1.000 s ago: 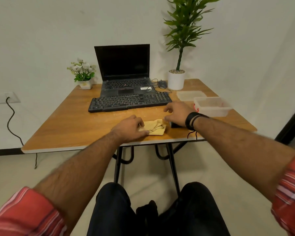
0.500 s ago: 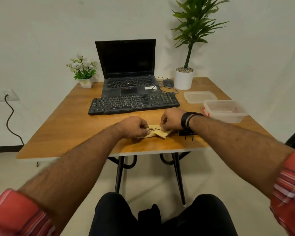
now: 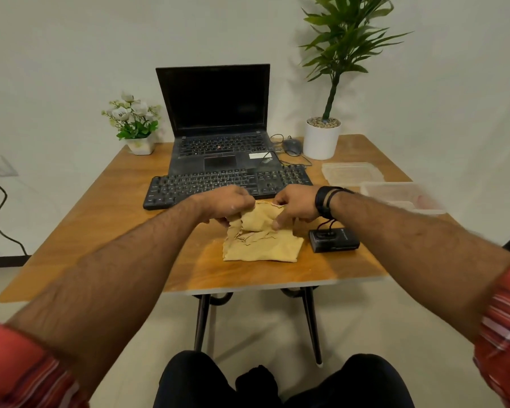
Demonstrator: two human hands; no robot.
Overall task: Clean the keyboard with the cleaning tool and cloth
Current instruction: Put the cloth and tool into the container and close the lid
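Person, seated: red shirt with pale stripes, sleeves [image 3: 21, 369] rolled above the forearms; black wristband [image 3: 321, 201] plus thin black cords on the right wrist; black trousers [image 3: 195, 381] at 6 o'clock.

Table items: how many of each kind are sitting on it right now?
Laptop: 1
Keyboard: 1
Mouse: 1
Potted plants: 2
Clear container and lid: 2
Yellow cloth, held by both hands: 1
Small black device: 1
Total: 9

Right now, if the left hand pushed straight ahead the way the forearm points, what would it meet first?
Probably the keyboard: the left hand, gripping the cloth, sits just short of its near edge, though depth is unclear.
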